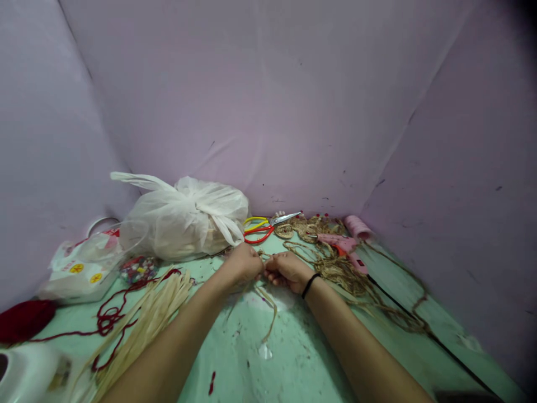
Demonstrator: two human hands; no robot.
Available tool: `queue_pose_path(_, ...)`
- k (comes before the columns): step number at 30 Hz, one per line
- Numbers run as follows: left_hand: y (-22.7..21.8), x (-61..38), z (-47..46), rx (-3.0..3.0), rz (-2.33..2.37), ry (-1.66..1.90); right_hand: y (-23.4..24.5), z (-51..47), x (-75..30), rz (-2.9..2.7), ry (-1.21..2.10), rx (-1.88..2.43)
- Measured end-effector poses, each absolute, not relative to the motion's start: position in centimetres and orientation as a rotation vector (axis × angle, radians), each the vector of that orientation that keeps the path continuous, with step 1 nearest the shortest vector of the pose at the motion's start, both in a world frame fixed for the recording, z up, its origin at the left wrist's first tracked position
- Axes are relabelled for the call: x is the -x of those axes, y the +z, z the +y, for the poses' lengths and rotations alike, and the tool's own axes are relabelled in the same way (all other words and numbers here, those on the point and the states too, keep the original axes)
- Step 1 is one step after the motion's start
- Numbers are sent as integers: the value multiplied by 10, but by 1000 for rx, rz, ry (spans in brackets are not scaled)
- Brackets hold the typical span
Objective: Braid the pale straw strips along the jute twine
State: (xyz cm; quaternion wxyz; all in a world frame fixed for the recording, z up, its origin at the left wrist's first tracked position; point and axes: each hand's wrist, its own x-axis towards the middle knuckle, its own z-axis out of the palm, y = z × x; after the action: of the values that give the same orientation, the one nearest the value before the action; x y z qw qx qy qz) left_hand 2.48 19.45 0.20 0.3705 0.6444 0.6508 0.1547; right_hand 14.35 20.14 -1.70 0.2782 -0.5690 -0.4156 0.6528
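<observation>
My left hand (246, 262) and my right hand (287, 268) meet over the middle of the table, fingers closed and almost touching. Between them runs a thin tan strand (272, 313), which looks like raffia or twine; its loose end hangs down toward the table. The fingertips hide how the strand is gripped. Just beyond my left hand lie scissors (262, 228) with yellow and red handles. To the right of my right hand is a heap of brown jute twine (342, 273), with a pink glue gun (342, 246) resting on it.
A knotted white plastic bag (188, 218) stands at the back left. Pale raffia strips (155, 313), red yarn (111, 322), a bag of beads (138, 268) and a white packet (84, 274) lie left. A pink spool (357, 228) and black cord (440, 341) are right. Walls enclose the table.
</observation>
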Motion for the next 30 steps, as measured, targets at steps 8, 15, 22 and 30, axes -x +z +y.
queue_pose_path(8, 5, -46, 166, -2078, 1946, 267, -24, 204, -150, -1321, 1668, 1528)
queue_pose_path(15, 10, -48, 160, -2180, 1808, 238, -23, 203, -158, -1400, 1707, 1479)
queue_pose_path(22, 11, -20, 189, -1577, 1713, 481, -20, 203, -162, -1427, 1805, 1391)
queue_pose_path(30, -5, -32, 190, -1037, 1408, 539, -23, 203, -162, -1523, 1777, 1335)
